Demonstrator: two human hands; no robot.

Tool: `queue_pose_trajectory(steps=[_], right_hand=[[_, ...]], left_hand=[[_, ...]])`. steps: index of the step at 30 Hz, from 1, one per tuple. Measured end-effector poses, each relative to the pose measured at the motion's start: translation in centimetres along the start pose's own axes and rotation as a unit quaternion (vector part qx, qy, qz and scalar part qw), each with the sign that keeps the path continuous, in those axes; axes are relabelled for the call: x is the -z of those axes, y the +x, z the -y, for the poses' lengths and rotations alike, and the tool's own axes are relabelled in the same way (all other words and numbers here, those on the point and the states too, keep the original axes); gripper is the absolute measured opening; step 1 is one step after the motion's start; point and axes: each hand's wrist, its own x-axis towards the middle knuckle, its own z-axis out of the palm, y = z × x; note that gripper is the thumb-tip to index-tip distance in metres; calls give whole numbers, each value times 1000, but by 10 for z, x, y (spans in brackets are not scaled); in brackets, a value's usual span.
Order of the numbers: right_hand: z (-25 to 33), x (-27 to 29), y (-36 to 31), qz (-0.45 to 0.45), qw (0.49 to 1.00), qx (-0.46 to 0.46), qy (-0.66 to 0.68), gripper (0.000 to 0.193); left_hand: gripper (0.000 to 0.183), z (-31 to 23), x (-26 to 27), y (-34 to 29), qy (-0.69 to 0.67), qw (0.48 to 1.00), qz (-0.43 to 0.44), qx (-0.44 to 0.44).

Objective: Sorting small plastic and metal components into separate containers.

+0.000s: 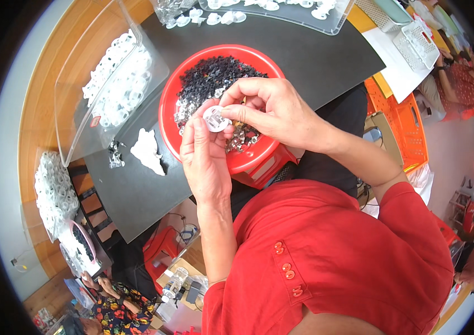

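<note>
Over a red plastic basin, my two hands meet around a small round white plastic part with metal pieces set in its face. My left hand grips its edge from below, thumb up and fingers curled behind. From the right, the thumb and forefinger of my right hand pinch at the part's upper right; whether they also hold a smaller piece is hidden. In the basin lie many small black pieces, with shiny clear or metallic bits beside them and more metal bits under my hands.
A clear bin of white round parts stands left on the dark table. A crumpled white cloth or paper lies near it. Another clear tray is at the back; an orange crate stands right. Other people sit nearby.
</note>
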Motion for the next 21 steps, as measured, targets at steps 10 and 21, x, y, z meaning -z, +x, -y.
queue_pose_trajectory(steps=[10, 21], right_hand=[[-9, -20, -2, -56, 958, -129, 251, 15], [-16, -24, -9, -123, 989, 76, 44, 8]], left_hand=[[39, 3, -14, -4, 29, 997, -65, -21], [44, 0, -16, -3, -53, 995, -76, 43]])
